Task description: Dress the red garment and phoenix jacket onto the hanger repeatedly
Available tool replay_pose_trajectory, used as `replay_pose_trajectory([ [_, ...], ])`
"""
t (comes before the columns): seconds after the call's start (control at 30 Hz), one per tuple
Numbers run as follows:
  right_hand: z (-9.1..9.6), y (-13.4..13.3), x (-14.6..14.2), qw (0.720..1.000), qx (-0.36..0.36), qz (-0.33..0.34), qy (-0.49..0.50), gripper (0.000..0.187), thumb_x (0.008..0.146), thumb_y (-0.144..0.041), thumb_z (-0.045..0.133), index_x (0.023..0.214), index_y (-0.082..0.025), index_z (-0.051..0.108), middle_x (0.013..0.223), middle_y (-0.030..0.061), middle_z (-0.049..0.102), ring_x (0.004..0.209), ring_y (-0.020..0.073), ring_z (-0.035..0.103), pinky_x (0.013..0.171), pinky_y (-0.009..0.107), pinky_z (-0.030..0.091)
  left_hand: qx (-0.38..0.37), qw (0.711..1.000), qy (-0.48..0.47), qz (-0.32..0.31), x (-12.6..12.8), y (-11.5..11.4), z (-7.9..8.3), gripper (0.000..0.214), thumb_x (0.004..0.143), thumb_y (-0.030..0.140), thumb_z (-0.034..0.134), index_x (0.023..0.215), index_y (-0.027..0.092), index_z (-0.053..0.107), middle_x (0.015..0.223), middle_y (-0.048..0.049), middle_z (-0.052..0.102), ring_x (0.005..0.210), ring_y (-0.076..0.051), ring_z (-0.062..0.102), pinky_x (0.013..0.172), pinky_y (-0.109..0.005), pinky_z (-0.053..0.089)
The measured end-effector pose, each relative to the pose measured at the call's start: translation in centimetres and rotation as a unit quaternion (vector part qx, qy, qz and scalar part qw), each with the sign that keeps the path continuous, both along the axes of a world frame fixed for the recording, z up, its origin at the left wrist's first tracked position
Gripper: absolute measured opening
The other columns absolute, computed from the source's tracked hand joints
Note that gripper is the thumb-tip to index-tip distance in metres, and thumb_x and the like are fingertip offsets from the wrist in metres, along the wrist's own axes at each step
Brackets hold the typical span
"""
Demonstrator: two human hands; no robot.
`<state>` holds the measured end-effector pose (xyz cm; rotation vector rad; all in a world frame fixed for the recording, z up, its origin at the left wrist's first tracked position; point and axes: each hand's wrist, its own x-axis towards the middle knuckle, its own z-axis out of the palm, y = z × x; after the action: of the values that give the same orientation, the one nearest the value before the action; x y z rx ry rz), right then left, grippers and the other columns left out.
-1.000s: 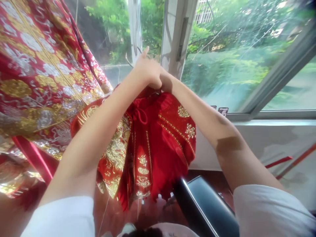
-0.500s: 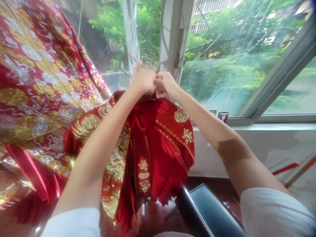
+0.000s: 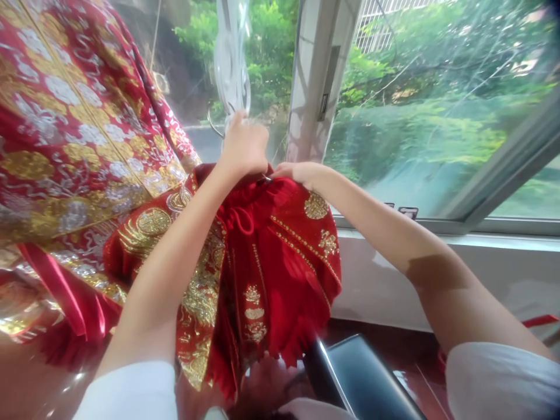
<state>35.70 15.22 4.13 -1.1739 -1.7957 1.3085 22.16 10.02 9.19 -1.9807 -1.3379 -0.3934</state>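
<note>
A red skirt (image 3: 284, 251) with gold embroidery, beaded trim and a tied red cord (image 3: 245, 219) hangs gathered in front of me. My left hand (image 3: 245, 146) is closed at its top, around what looks like a hanger; a curved metal hook (image 3: 214, 125) sticks out beside this fist. Just right of the fist, a small bit of metal (image 3: 266, 178) shows at the waistband. My right hand (image 3: 301, 173) lies at the waistband's right part, its fingers bent over the edge and pinching the cloth. Its fingertips are partly hidden.
A red robe (image 3: 87, 134) with gold and silver embroidery hangs close on the left, with a red ribbon (image 3: 65, 291) below it. Windows (image 3: 415, 134) stand ahead, above a sill (image 3: 503, 239). A dark, shiny box-like object (image 3: 367, 373) stands below the skirt.
My right hand has moved away from my left, right and down onto the waistband. My left hand has shifted slightly left, and the small metal bit between them now shows.
</note>
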Motion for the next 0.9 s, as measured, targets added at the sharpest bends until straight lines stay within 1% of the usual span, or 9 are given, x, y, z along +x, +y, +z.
replay_pose_trajectory([
  [0.07,-0.3,0.1,0.0,0.999,0.01,-0.029,0.019,0.012,0.067,-0.009,0.066,0.066,-0.02,0.061,0.058,-0.0011,0.057,0.054,0.0134,0.054,0.055,0.028,0.05,0.001,1.0,0.0,-0.011,-0.2,0.2,0.0,0.008,0.061,0.029,0.065,0.067,0.025,0.068,0.066,-0.0049,0.067,0.077,-0.028,0.064,0.106,-0.056,0.03],
  [0.17,-0.5,-0.1,0.1,0.999,0.014,-0.03,0.023,0.015,0.066,-0.006,0.059,0.071,-0.018,0.065,0.055,-0.0005,0.055,0.052,0.0141,0.052,0.054,0.03,0.049,0.007,1.0,0.002,-0.021,-0.2,0.3,0.0,0.003,0.059,0.029,0.065,0.059,0.027,0.064,0.057,-0.0026,0.063,0.07,-0.026,0.063,0.107,-0.055,0.03],
  [0.23,-0.6,-0.3,0.0,0.999,0.014,-0.045,0.025,0.013,0.066,-0.006,0.056,0.066,-0.017,0.062,0.052,-0.0002,0.052,0.051,0.0137,0.05,0.052,0.029,0.047,0.006,1.0,-0.001,-0.018,0.0,0.3,-0.1,0.004,0.059,0.029,0.065,0.057,0.027,0.063,0.053,-0.0024,0.061,0.069,-0.026,0.062,0.107,-0.054,0.029],
  [0.37,-0.9,-0.1,-0.4,0.992,0.016,-0.123,0.025,0.015,0.068,-0.009,0.054,0.056,-0.017,0.052,0.048,-0.0008,0.046,0.049,0.012,0.047,0.05,0.027,0.043,0.003,1.0,-0.014,0.008,0.4,0.3,-0.4,0.006,0.061,0.029,0.066,0.065,0.027,0.069,0.057,-0.0011,0.063,0.074,-0.024,0.061,0.107,-0.055,0.025],
  [0.5,-1.2,0.2,-0.4,0.993,0.025,-0.065,0.091,0.009,0.073,-0.012,0.054,0.067,-0.017,0.058,0.054,-0.0002,0.054,0.056,0.0124,0.054,0.056,0.024,0.05,-0.004,0.999,-0.049,-0.009,0.7,0.2,-0.6,0.019,0.061,0.026,0.064,0.077,0.024,0.073,0.065,-0.0029,0.068,0.083,-0.028,0.062,0.107,-0.056,0.025],
  [0.6,-1.2,0.5,0.6,0.994,-0.006,-0.008,0.107,0.005,0.074,-0.014,0.058,0.072,-0.017,0.06,0.06,0.0009,0.06,0.059,0.0129,0.059,0.059,0.024,0.053,-0.012,0.998,-0.061,0.003,0.8,-0.1,-0.6,0.024,0.058,0.025,0.065,0.08,0.021,0.074,0.068,-0.0065,0.07,0.087,-0.031,0.063,0.109,-0.054,0.025],
  [0.73,-1.3,1.4,2.2,0.999,-0.042,0.035,-0.005,0.015,0.067,-0.004,0.06,0.073,-0.018,0.063,0.056,-0.0009,0.06,0.053,0.0139,0.058,0.056,0.027,0.054,-0.024,0.996,-0.087,-0.007,0.7,-0.4,-0.4,0.024,0.057,0.024,0.064,0.078,0.023,0.075,0.072,-0.0082,0.071,0.098,-0.034,0.061,0.108,-0.058,0.023],
  [0.83,-1.8,2.1,2.6,0.996,-0.024,0.009,-0.085,0.019,0.066,0.0,0.061,0.065,-0.019,0.062,0.05,-0.0023,0.056,0.051,0.0132,0.055,0.057,0.027,0.054,-0.039,0.994,-0.103,-0.022,0.6,-0.5,-0.4,0.021,0.058,0.022,0.062,0.075,0.024,0.074,0.073,-0.0077,0.071,0.095,-0.033,0.061,0.107,-0.062,0.021],
  [0.9,-2.2,2.3,2.6,0.996,0.014,-0.016,-0.082,0.021,0.068,0.001,0.061,0.06,-0.019,0.059,0.048,-0.0021,0.055,0.053,0.0124,0.054,0.058,0.026,0.053,-0.039,0.994,-0.101,-0.027,0.4,-0.5,-0.5,0.021,0.057,0.02,0.06,0.073,0.023,0.074,0.069,-0.0068,0.069,0.085,-0.031,0.063,0.107,-0.061,0.021],
])
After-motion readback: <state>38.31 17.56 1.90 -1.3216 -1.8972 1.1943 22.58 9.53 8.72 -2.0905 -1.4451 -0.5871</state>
